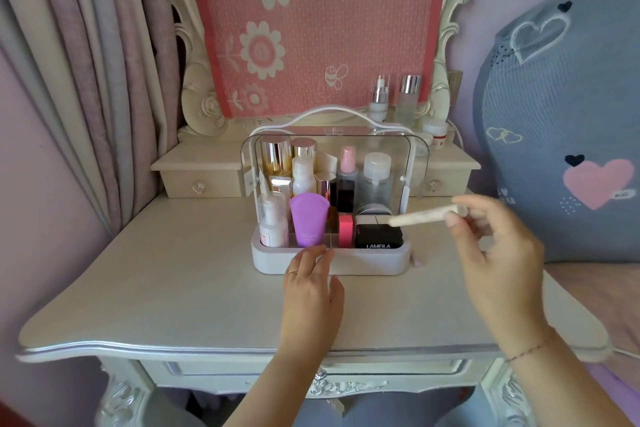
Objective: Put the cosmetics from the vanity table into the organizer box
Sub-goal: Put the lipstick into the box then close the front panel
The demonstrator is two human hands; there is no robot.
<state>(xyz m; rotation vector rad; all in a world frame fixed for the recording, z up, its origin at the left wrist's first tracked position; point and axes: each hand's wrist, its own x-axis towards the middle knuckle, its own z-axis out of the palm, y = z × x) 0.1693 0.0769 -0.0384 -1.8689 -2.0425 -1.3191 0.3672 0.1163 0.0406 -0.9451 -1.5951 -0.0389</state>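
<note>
The white organizer box [367,262] with a clear raised lid stands mid-table, packed with several bottles, a purple tube [308,222], a pink lipstick [345,230] and a black compact [378,236]. My right hand [498,253] pinches a slim cream-coloured stick [424,215] by its right end; the stick lies almost level, its left tip over the black compact. My left hand [311,284] rests on the table against the box's front rim, fingers apart, holding nothing.
Behind the box on the raised shelf stand a clear pump bottle [379,97], a silver-capped bottle [408,99] and a white jar [435,133]. A small drawer unit [201,177] sits at the left. A blue heart-print cushion [568,121] bulges in at the right.
</note>
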